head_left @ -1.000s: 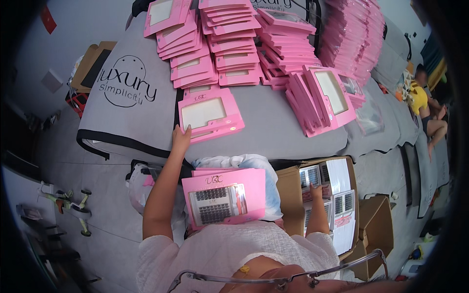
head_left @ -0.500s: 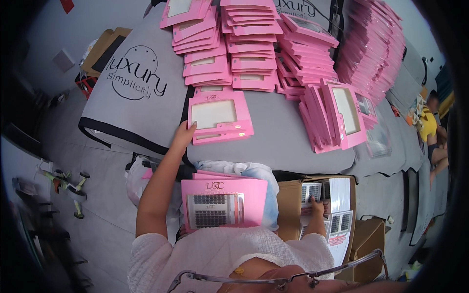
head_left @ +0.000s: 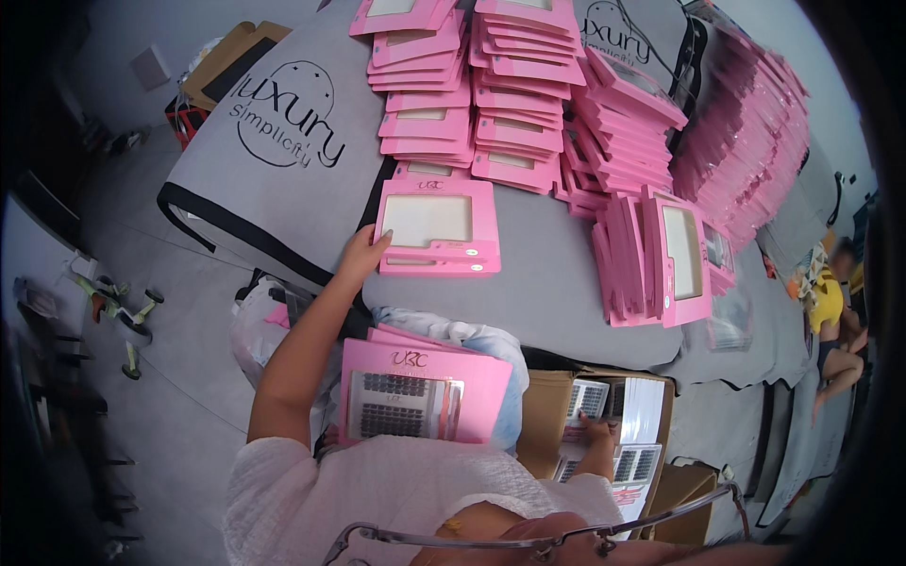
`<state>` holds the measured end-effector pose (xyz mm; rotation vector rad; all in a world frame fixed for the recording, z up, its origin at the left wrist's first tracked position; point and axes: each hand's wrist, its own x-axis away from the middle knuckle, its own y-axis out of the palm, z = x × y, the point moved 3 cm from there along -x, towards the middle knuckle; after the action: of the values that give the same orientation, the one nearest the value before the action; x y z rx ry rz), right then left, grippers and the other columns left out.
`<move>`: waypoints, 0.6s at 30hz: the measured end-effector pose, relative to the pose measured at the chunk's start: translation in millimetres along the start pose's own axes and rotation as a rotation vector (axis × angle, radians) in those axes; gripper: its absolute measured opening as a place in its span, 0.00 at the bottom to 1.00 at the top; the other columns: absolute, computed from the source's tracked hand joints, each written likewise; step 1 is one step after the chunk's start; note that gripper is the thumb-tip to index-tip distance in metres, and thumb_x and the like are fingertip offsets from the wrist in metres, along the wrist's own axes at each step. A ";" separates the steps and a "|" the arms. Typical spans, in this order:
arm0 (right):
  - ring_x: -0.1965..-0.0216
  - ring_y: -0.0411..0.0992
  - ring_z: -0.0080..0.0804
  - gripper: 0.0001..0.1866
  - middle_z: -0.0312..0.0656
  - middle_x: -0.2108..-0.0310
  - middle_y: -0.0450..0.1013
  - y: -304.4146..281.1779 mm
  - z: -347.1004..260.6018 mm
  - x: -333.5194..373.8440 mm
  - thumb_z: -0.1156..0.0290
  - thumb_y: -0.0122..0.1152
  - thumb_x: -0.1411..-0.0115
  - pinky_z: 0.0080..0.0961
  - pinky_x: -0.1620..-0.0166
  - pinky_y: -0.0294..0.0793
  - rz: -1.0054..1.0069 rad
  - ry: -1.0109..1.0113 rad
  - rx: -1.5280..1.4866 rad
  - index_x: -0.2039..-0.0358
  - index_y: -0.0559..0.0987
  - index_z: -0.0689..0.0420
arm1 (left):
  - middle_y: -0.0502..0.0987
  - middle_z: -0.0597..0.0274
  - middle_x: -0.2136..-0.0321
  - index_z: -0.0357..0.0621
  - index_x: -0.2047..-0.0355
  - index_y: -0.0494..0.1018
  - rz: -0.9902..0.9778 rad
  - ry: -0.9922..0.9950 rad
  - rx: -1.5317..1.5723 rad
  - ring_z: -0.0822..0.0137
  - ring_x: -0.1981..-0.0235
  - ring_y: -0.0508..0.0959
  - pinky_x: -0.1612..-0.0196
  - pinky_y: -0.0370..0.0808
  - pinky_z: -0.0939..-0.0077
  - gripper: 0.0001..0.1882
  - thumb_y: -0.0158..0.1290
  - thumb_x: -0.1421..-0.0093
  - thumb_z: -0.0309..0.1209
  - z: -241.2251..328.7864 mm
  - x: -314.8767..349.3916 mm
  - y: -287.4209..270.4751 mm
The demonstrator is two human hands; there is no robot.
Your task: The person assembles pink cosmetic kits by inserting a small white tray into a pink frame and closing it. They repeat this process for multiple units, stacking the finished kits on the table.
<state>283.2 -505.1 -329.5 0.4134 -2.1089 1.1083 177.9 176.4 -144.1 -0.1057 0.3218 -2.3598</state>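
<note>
We have our left hand (head_left: 363,253) at the left edge of a pink window box (head_left: 485,222), which lies flat on the grey sofa cover (head_left: 543,259), on top of at least one more like it; our thumb rests over the edge onto its face, but the other fingers are mostly hidden, so we cannot tell whether they close on it; our right hand (head_left: 595,434) reaches into an open carton (head_left: 540,420) beside us, its fingers partly spread and bent at a lash tray (head_left: 587,400) with rows of small black clusters; we cannot tell whether it has hold of that tray; other lash trays (head_left: 638,464) lie near the wrist, and white sheets (head_left: 644,408) stand just beyond the hand; on our lap sits a filled pink box (head_left: 486,396), a lash tray showing through its window, with a blue-and-white cloth (head_left: 516,363) around its far side; ahead on the sofa we see tall stacks of pink boxes (head_left: 519,94), and to their right a leaning row of pink boxes (head_left: 625,255); a toy tricycle (head_left: 123,316) stands on the floor to our left; far right, a person in yellow (head_left: 827,300) sits.
</note>
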 end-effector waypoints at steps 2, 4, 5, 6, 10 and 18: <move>0.43 0.59 0.40 0.50 0.53 0.46 0.62 -3.1 -14.5 20.9 0.42 0.65 0.59 0.32 0.44 0.57 0.051 0.043 -0.016 0.44 0.60 0.64 | 0.76 0.56 0.70 0.32 0.60 0.70 0.013 -0.032 -0.020 0.68 0.70 0.75 0.66 0.71 0.74 0.18 0.52 0.44 0.36 3.2 2.4 -0.8; 0.44 0.59 0.44 0.53 0.56 0.46 0.62 -2.7 -24.4 38.0 0.41 0.67 0.62 0.33 0.45 0.58 0.083 0.005 -0.113 0.45 0.60 0.69 | 0.76 0.57 0.70 0.32 0.60 0.70 0.020 -0.025 -0.034 0.68 0.70 0.75 0.66 0.71 0.75 0.18 0.52 0.44 0.36 1.9 2.9 -4.2; 0.45 0.60 0.44 0.54 0.57 0.47 0.62 -5.1 -24.1 38.9 0.42 0.68 0.62 0.33 0.45 0.59 0.110 0.008 -0.085 0.46 0.60 0.72 | 0.76 0.57 0.70 0.32 0.60 0.70 0.015 -0.020 -0.037 0.68 0.70 0.75 0.66 0.71 0.75 0.18 0.52 0.44 0.36 1.8 2.4 -2.8; 0.46 0.61 0.45 0.54 0.57 0.48 0.63 -8.1 -20.1 39.7 0.43 0.69 0.63 0.33 0.46 0.60 0.135 0.012 -0.054 0.47 0.60 0.74 | 0.76 0.57 0.69 0.32 0.60 0.70 0.017 -0.017 -0.027 0.68 0.70 0.75 0.65 0.71 0.75 0.18 0.52 0.43 0.36 3.5 3.2 -1.7; 0.70 0.73 0.33 0.40 0.50 0.67 0.72 1.9 43.7 -29.7 0.56 0.71 0.58 0.30 0.72 0.75 -0.065 -0.076 -0.027 0.55 0.66 0.76 | 0.76 0.57 0.68 0.33 0.60 0.70 0.009 -0.018 0.012 0.69 0.69 0.75 0.64 0.70 0.76 0.17 0.52 0.43 0.36 6.6 0.8 5.3; 0.75 0.71 0.32 0.29 0.44 0.69 0.73 -12.0 0.3 17.7 0.65 0.71 0.58 0.31 0.74 0.71 0.045 -0.174 -0.272 0.59 0.71 0.69 | 0.75 0.59 0.66 0.33 0.57 0.68 -0.039 -0.084 0.081 0.73 0.66 0.74 0.62 0.70 0.79 0.18 0.51 0.41 0.35 19.6 9.9 0.5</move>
<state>277.5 -511.6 -310.0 0.3431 -2.3924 0.8181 174.4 165.3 -125.4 -0.1729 0.1851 -2.3958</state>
